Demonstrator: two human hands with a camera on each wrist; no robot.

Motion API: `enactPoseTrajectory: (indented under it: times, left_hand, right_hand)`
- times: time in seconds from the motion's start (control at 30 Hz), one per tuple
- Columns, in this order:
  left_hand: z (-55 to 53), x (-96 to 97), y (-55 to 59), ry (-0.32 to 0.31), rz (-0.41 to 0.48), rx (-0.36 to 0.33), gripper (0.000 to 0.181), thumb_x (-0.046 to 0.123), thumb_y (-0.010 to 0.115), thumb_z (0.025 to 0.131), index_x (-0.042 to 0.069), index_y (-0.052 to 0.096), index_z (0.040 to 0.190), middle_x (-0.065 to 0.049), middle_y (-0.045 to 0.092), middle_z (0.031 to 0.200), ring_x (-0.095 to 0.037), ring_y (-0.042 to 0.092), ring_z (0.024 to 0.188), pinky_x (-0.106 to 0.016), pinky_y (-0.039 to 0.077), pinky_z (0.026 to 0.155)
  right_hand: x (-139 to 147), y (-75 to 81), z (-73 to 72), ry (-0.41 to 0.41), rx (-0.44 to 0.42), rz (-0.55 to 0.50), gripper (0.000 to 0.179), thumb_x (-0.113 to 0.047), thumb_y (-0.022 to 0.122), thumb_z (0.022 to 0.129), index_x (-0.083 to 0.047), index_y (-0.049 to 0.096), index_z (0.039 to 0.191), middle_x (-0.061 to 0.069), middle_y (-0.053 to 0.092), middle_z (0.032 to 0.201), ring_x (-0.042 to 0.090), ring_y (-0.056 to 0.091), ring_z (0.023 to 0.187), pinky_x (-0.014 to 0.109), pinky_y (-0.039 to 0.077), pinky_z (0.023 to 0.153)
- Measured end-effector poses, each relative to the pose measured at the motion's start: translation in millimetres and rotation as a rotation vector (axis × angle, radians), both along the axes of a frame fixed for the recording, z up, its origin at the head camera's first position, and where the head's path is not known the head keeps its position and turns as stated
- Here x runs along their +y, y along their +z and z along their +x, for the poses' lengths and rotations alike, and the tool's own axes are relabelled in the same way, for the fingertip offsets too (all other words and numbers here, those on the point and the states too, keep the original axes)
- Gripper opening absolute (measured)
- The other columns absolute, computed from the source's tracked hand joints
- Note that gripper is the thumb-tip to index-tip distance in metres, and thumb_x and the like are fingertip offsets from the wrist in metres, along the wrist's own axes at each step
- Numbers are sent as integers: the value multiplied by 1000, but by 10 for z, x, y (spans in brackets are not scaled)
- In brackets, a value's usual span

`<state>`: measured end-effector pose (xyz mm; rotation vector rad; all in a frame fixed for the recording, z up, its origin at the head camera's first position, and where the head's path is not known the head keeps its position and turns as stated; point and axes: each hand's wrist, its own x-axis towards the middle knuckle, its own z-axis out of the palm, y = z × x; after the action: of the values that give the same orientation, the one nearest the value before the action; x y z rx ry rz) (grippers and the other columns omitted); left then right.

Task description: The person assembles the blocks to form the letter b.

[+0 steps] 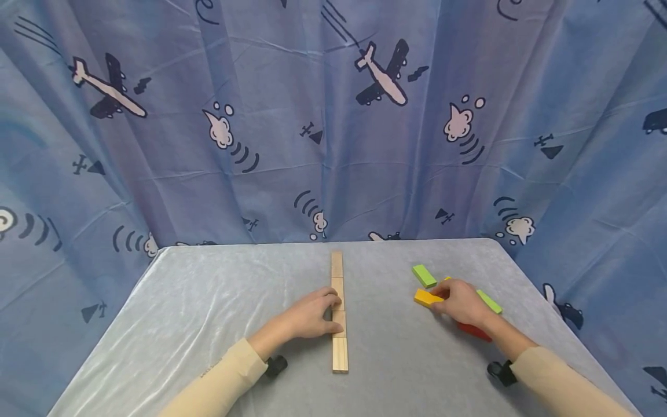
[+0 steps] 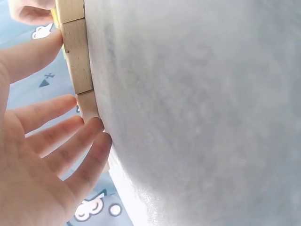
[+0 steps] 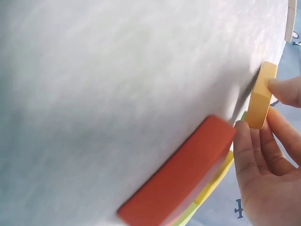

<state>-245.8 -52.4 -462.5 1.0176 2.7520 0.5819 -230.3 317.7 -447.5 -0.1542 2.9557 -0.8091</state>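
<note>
Plain wooden blocks (image 1: 340,354) lie end to end in a straight row down the middle of the table. My left hand (image 1: 311,314) is at the left side of this row, thumb and fingers spread, with fingertips right at the wooden blocks (image 2: 77,56). On the right, my right hand (image 1: 462,302) pinches a yellow-orange block (image 3: 261,96) between thumb and fingers, close over the table. A red block (image 3: 178,174) lies beside that hand, partly covered by it in the head view. Behind the hand, only a corner of a yellow block (image 1: 447,278) shows.
One green block (image 1: 424,276) lies beyond the right hand, another green block (image 1: 488,302) to its right. A pale cloth covers the table (image 1: 219,295). Along its far edge hangs a blue curtain (image 1: 271,116) printed with airplanes.
</note>
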Motion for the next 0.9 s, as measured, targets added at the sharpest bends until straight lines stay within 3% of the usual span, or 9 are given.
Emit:
enactPoseTrajectory:
  times: [0.4, 0.9]
  left_hand:
    - [-4, -10, -11, 5, 14, -6, 58, 39, 76, 91, 4, 61, 135, -9, 52, 144, -27, 52, 133, -39, 42, 111]
    - [9, -13, -5, 4, 14, -9, 58, 39, 75, 92, 5, 60, 137, -8, 52, 145, -27, 52, 133, -40, 43, 111]
  right_hand:
    - [-226, 46, -67, 51, 10, -88, 32, -15, 79, 85, 2, 73, 112, 8, 69, 102, 22, 60, 91, 39, 52, 79]
    - [-588, -6, -187, 109, 24, -183, 29, -14, 79, 86, -2, 75, 112, 6, 69, 107, 21, 60, 94, 35, 53, 79]
